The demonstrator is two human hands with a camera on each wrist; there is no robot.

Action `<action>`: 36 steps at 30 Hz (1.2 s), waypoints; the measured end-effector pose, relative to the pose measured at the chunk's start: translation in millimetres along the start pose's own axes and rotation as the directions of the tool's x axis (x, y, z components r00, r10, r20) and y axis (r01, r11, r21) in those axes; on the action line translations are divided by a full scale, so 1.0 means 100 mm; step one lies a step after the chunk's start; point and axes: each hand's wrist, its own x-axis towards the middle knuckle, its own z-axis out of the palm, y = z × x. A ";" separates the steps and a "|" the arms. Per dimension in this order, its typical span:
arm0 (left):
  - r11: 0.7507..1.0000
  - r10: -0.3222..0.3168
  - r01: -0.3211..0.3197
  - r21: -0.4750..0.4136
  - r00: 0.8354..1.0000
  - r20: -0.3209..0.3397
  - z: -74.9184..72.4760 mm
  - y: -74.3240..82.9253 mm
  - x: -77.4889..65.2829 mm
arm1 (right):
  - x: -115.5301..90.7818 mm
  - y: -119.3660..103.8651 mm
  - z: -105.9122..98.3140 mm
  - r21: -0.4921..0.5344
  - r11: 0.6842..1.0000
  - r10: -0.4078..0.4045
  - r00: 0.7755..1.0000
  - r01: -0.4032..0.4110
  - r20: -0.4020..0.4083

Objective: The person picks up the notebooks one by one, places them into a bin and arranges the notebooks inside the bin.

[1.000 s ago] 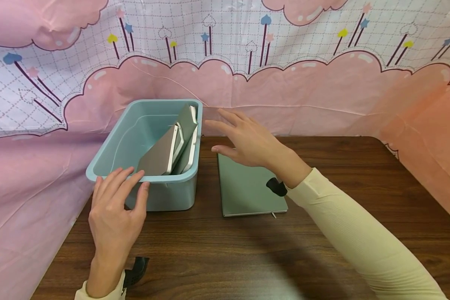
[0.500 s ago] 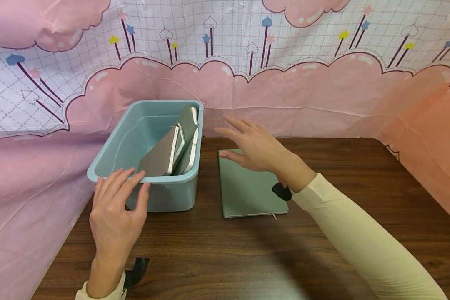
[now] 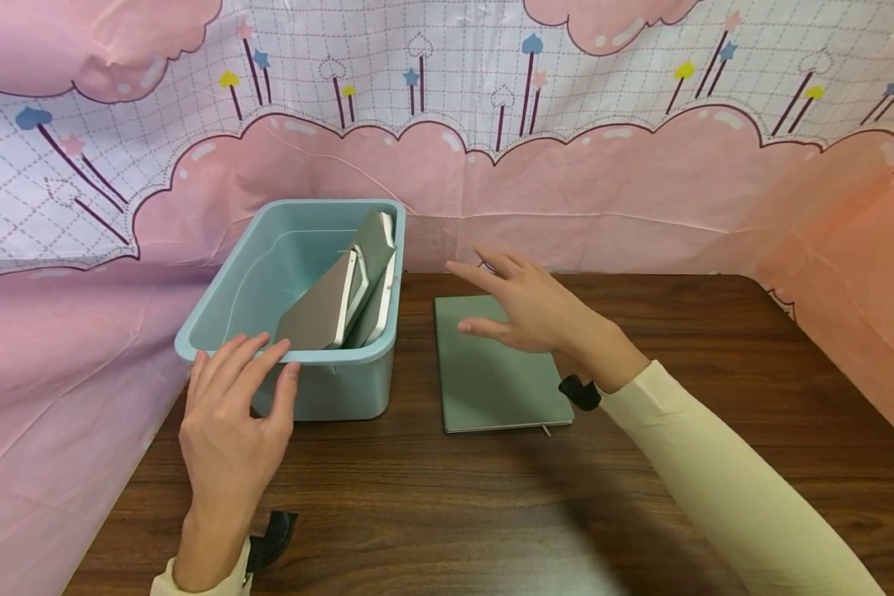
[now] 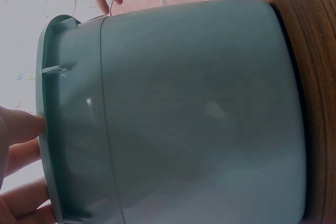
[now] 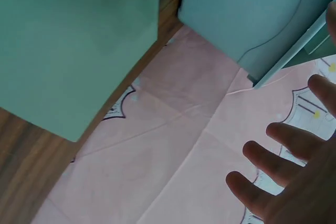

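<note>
A light blue plastic bin (image 3: 343, 389) stands on the table at the left, with several notebooks leaning inside against its right wall. The foremost is a grey-brown notebook (image 3: 316, 310); a green notebook (image 3: 373, 242) leans behind it. My left hand (image 3: 231, 422) rests its fingertips on the bin's near rim, as the left wrist view also shows, with fingers loosely extended. To the right of the bin lies a closed green notebook (image 3: 492, 385) with a ribbon marker. Above its far part hovers my right hand (image 3: 529, 306), fingers spread and holding nothing; it partly hides the cover.
The dark wooden table (image 3: 715, 348) stretches to the right and in front. Pink patterned cloth (image 3: 603, 190) hangs along the back and both sides. The bin's left side stands close to the cloth.
My right hand has drawn away from the bin's right rim, moving right and slightly nearer over the green notebook. My left hand stays on the rim.
</note>
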 end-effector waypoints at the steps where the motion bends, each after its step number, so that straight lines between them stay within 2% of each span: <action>1: 1.000 -0.001 0.001 0.000 1.000 0.000 0.00 0.00 0.00 | -0.02 0.02 0.01 0.003 1.000 0.005 1.000 -0.005 0.005; 13: 1.000 0.008 -0.008 0.004 1.000 -0.008 0.00 -0.02 0.00 | -0.27 0.24 0.17 0.092 0.993 0.071 0.996 -0.075 0.045; 23: 1.000 0.008 -0.008 0.001 1.000 -0.003 0.00 -0.01 0.00 | -0.49 0.43 0.30 0.104 0.986 0.123 0.989 -0.131 0.080; 29: 1.000 -0.003 0.003 -0.004 1.000 0.006 0.00 -0.01 0.01 | -0.54 0.47 0.37 0.129 0.980 0.139 0.986 -0.151 0.096; 36: 1.000 -0.007 0.007 -0.007 1.000 0.002 0.00 -0.01 0.01 | -0.53 0.44 0.49 0.124 0.984 0.111 0.987 -0.125 0.115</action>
